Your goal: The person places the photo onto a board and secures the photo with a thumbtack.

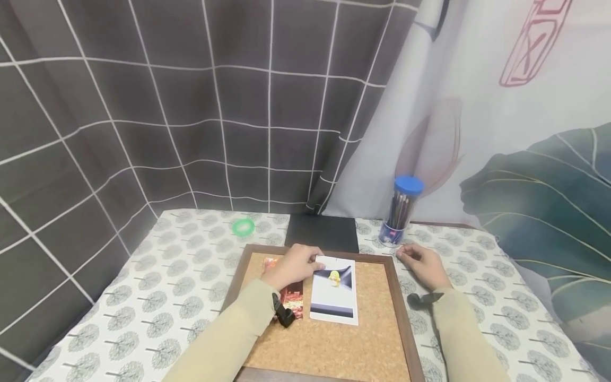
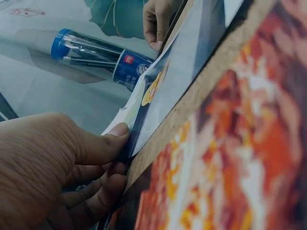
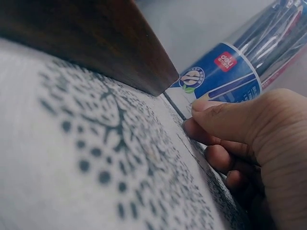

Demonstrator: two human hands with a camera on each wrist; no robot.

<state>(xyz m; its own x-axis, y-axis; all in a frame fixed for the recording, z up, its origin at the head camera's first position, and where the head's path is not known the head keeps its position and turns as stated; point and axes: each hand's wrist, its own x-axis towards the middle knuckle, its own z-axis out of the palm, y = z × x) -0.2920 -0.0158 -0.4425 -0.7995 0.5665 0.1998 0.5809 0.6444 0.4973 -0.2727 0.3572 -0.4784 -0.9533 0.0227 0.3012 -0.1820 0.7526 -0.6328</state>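
A framed cork board (image 1: 377, 297) lies on the table, with two photo prints on it. My left hand (image 1: 298, 262) pinches the upper left corner of the white-bordered print (image 1: 331, 310), thumb on its face; the left wrist view shows that edge raised off the cork. Under my left wrist is a red-and-orange print (image 1: 294, 301), partly covered by the arm. My right hand (image 1: 426, 265) is beside the board's upper right corner, close to a clear pencil tub (image 1: 401, 212) with a blue lid. Its fingers (image 3: 218, 155) are curled with the thumb close against the index finger; whether anything small is between them is hidden.
A green tape ring (image 1: 243, 227) lies at the back left of the table. Behind the board is a flat black object (image 1: 322, 233). A dark checked curtain (image 1: 238, 106) and a pale printed cloth (image 1: 477, 116) hang behind the patterned tablecloth (image 1: 162, 297).
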